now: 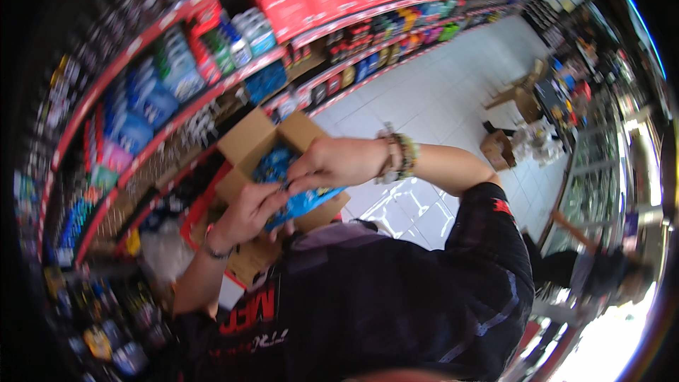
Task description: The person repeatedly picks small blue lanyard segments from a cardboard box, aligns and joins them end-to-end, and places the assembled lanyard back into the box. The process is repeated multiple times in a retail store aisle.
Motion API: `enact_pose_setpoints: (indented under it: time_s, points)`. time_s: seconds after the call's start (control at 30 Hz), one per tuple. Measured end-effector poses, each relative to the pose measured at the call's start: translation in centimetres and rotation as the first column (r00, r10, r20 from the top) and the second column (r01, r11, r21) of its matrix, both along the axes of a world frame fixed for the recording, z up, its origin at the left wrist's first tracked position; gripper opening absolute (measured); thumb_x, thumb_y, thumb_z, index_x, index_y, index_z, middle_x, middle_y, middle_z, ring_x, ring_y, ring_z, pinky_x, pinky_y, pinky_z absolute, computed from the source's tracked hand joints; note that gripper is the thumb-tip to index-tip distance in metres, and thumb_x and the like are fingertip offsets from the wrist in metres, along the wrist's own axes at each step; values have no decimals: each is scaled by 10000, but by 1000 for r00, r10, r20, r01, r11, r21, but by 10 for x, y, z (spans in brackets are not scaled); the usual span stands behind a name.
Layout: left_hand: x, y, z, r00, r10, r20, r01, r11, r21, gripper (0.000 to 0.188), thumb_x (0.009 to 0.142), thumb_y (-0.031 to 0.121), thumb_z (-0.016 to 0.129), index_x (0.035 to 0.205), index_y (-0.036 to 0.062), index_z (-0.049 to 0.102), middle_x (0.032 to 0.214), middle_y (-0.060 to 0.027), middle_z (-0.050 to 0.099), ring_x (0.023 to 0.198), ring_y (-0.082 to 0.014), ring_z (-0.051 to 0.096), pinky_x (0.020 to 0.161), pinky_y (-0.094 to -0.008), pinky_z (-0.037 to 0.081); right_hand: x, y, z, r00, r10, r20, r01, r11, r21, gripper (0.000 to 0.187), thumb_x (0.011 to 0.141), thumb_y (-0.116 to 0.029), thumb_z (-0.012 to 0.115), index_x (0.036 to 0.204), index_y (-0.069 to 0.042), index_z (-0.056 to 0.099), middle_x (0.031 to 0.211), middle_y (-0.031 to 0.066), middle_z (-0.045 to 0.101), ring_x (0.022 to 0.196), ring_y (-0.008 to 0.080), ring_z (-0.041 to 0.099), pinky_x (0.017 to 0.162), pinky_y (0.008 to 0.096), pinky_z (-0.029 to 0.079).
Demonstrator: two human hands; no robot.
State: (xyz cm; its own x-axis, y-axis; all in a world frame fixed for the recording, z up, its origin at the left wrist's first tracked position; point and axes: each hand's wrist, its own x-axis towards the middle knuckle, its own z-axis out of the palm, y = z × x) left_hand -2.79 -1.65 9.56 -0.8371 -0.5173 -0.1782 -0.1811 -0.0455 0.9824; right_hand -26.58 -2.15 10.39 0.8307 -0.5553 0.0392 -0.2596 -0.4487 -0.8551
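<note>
In front of me stands a brown cardboard box [244, 140] with its flaps up, holding several blue packets [274, 161]. Over its near side is a flat blue packet [311, 200], pinched at its upper edge by both hands. My left hand [247, 213], with a dark band at the wrist, is closed on the packet's left part. Reaching in from the right, my right hand [343, 161] has bracelets on the wrist and fingertips closed on the same edge. Both sets of fingertips nearly meet. The packet hides part of the box.
Curved red-edged shelves [212, 88] packed with bottles and red boxes run along the left and far side. On the tiled floor [417, 99] to the right are a stool [522, 99] and a small carton [498, 150]. Another person [590, 265] is at the far right.
</note>
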Motion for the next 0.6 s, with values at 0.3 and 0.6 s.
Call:
enact_pose_setpoints:
  time_s: [0.3,0.6]
  points:
    - [40,1,-41,702,604,-378,-596,789,153,359,1031,283,363,1001,-19,555,738,-140,655,426,-132,550,413,-223,425,-6,-13,2,759,-646,85,582,730,358,253,989,-224,504,981,-26,662,771,30,667,601,65,624,521,197,496]
    - [23,-13,-106,833,483,-271,-553,692,-465,433,1024,261,387,1403,54,413,1460,-104,317,1344,-218,339,1092,-360,288,57,-18,-89,940,-279,195,295,954,-58,432,812,-239,742,1135,6,593,938,123,651,775,211,637,686,315,523]
